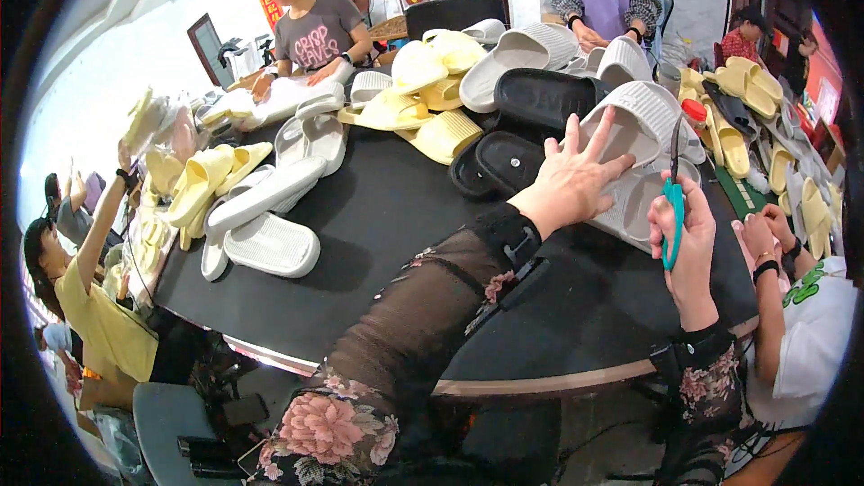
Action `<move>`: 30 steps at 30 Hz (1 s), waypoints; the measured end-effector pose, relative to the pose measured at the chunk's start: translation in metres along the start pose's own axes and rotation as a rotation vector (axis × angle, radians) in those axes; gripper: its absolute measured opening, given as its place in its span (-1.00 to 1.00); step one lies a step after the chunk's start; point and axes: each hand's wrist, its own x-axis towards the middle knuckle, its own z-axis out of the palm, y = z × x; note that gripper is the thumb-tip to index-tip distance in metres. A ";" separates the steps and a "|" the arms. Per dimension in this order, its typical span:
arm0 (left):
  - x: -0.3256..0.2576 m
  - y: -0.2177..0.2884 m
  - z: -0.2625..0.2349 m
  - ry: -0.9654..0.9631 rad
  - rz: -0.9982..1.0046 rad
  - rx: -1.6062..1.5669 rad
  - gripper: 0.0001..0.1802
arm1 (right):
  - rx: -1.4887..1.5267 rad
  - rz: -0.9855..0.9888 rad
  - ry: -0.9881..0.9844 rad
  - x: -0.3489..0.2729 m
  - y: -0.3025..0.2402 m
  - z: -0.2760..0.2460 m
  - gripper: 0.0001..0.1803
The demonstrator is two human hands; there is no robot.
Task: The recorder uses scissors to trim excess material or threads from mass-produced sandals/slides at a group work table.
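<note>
Floral mesh sleeve (324, 427) is what's closest to the lens, lower centre, with the left forearm running up and to the right from it. Left hand (576, 178) is spread wide, fingers fanned over a light grey slide sandal (637, 108) right of centre in the frame. Looks like contact, but can't tell how hard it's pressing. Fanned fingers would make sense for steadying something that sits loosely on other slides.

Right hand (695, 229), just below and right of that, is closed around teal-handled scissors (669, 225), dark blades pointing up and seemingly together. My guess: carrying them upright keeps the points off the footwear and the other hand. Can't make out which fingers go through the loops.

Black slides (547, 99) lie just left of the grey one, and a heap of yellow slides (423, 81) sits at upper centre, all overlapping. More grey slides (273, 243) lie left of centre, some on top of others. Most of it's piled toward the far side of the black bench (396, 216), probably to leave elbow room up front.
</note>
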 end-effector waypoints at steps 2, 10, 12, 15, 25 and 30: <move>-0.004 0.004 -0.001 0.031 0.034 0.015 -0.31 | -0.012 0.005 -0.028 -0.007 -0.009 0.007 -0.56; -0.049 0.008 -0.022 0.191 0.238 0.071 -0.27 | -0.057 -0.042 -0.106 -0.021 -0.039 0.035 -0.54; -0.066 0.003 -0.034 0.162 0.244 0.081 -0.13 | -0.076 -0.045 -0.103 -0.023 -0.041 0.041 -0.54; -0.074 0.005 -0.042 0.102 0.251 0.169 0.10 | -0.080 -0.055 -0.127 -0.026 -0.047 0.044 -0.50; -0.059 -0.012 0.002 0.072 0.211 0.152 -0.46 | -0.016 -0.133 -0.268 -0.030 -0.035 0.062 -0.46; -0.028 -0.006 0.001 -0.049 0.194 -0.072 -0.67 | 0.028 -0.082 -0.236 -0.025 -0.032 0.052 -0.49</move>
